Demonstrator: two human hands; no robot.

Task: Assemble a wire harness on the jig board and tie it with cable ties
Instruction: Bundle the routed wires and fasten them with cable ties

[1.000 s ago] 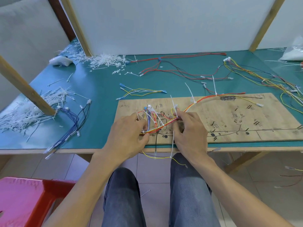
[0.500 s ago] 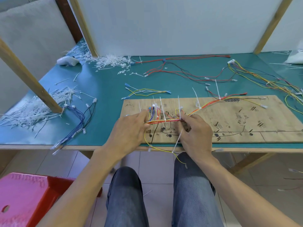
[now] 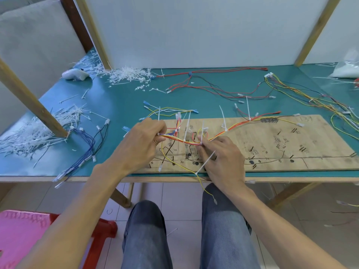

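A wooden jig board (image 3: 272,150) with black markings lies at the table's near edge. A wire harness (image 3: 233,129) of red, orange and yellow wires runs across it, with several white cable ties standing up from it. My left hand (image 3: 143,142) pinches the harness's left end, lifted a little above the board. My right hand (image 3: 221,158) pinches the bundle at a white cable tie (image 3: 202,136), and the tie's tail (image 3: 206,164) hangs down past my fingers. A loose yellow wire (image 3: 202,183) droops over the table edge.
Piles of white cable ties (image 3: 38,131) lie left by a wooden post (image 3: 33,101), with more (image 3: 126,74) at the back. Blue wires (image 3: 85,150) lie left of the board. Red and black wires (image 3: 213,88) and a multicoloured wire bundle (image 3: 310,100) lie behind and right. A red stool (image 3: 29,235) stands below left.
My left hand has slid left along the bundle, stretching the wires out between my hands. My right hand keeps its pinch at the cable tie.
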